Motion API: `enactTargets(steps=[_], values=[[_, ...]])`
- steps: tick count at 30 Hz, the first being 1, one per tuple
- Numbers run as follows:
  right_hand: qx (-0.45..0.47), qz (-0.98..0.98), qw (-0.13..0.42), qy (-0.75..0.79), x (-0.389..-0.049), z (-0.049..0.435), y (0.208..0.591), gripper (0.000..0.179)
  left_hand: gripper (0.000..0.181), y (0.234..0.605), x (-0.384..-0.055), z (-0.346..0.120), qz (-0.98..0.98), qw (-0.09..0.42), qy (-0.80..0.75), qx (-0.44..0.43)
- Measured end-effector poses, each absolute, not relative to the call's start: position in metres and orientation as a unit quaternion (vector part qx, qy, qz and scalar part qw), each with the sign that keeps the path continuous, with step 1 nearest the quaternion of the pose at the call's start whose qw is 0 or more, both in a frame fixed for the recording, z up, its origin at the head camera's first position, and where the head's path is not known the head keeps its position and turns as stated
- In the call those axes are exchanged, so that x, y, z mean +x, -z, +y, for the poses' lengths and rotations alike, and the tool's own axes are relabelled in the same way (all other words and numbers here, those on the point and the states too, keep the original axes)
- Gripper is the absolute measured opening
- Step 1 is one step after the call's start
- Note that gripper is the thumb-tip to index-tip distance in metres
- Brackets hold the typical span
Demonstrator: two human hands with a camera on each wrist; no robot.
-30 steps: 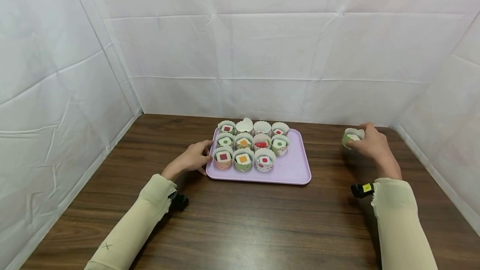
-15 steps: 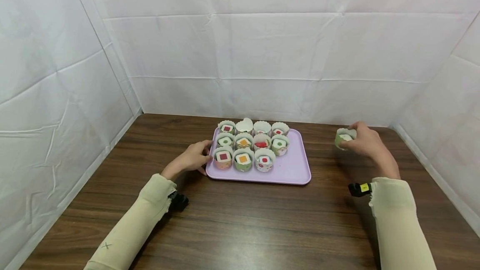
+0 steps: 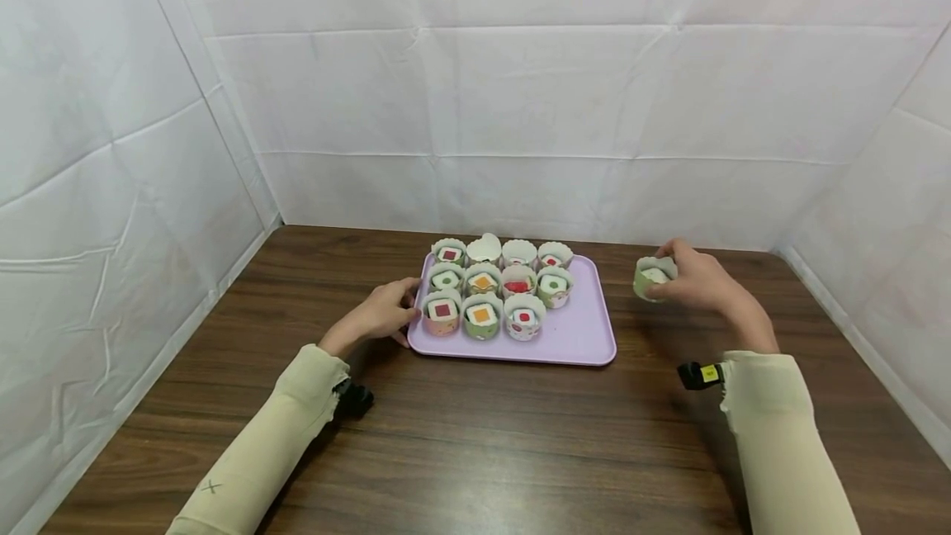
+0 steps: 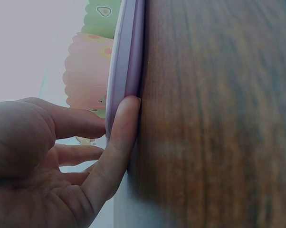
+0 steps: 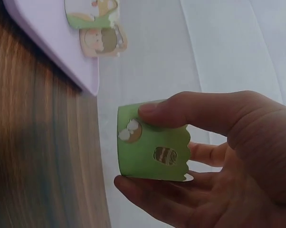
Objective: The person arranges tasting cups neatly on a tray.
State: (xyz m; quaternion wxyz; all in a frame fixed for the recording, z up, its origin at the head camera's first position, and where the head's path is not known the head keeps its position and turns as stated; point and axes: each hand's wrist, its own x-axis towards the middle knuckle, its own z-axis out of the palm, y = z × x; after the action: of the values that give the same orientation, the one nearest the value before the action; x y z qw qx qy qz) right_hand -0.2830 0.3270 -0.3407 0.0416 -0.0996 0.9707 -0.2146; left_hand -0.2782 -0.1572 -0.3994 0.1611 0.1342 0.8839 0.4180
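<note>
A lilac tray [image 3: 583,329] stands toward the back of the table, with several paper baking cups [image 3: 443,324] in rows on its left and middle. Small white pieces with red, orange or green tops sit in many of them. My left hand [image 3: 382,310] pinches the tray's left rim, thumb and fingers on it in the left wrist view. To the right of the tray, my right hand [image 3: 702,281] holds a green baking cup [image 5: 152,147] by its sides, a white piece inside. Its scalloped rim faces up, and the cup is apart from the tray.
A dark wooden table [image 3: 475,444] spreads before me. White sheeting [image 3: 475,97] rises along the back and both sides, close behind the tray. The tray's right part shows bare surface.
My right hand has moved left toward the tray, carrying the green baking cup. The left hand and the tray have stayed in place.
</note>
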Motion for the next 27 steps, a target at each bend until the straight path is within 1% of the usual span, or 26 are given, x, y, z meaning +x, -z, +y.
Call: enactTargets(steps=[9,18,27], values=[[-0.128,0.967,0.04,0.218,-0.277,0.306,0.334,0.069,0.061,0.397,-0.279,-0.155,0.884,0.163,-0.416,0.135],[-0.163,0.963,0.046,0.212,-0.27,0.275,0.328,0.061,0.061,0.399,-0.279,-0.157,0.886,0.163,-0.414,0.131],[-0.219,0.955,0.053,0.192,-0.269,0.251,0.339,0.057,0.061,0.399,-0.278,-0.157,0.883,0.161,-0.418,0.136]])
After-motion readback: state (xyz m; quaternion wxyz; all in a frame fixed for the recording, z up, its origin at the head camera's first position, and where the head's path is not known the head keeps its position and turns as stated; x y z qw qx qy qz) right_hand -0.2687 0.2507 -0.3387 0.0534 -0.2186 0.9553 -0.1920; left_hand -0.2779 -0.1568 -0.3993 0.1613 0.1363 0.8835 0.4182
